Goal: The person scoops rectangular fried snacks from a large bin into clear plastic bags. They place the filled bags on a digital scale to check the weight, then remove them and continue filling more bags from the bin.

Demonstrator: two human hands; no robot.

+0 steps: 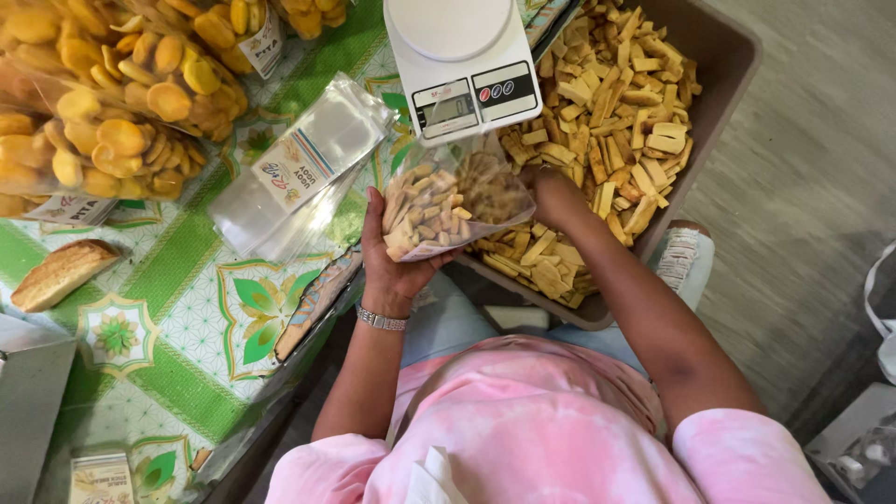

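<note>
My left hand (pixel 392 257) cups a clear plastic bag (pixel 453 201) from below; the bag is partly full of pale yellow cracker sticks. My right hand (pixel 551 191) is at the bag's mouth, fingers hidden behind it, over the brown tub (pixel 723 70) heaped with the same cracker sticks (pixel 611 103). A white digital kitchen scale (pixel 462 61) sits just beyond the bag, its round plate bare. A metal bracelet circles my left wrist.
A stack of empty labelled clear bags (pixel 303 163) lies on the green patterned tablecloth (pixel 177 308). Filled bags of round yellow chips (pixel 112 103) pile at the top left. A slice of toasted bread (pixel 61 273) lies at the left edge. Grey floor runs along the right.
</note>
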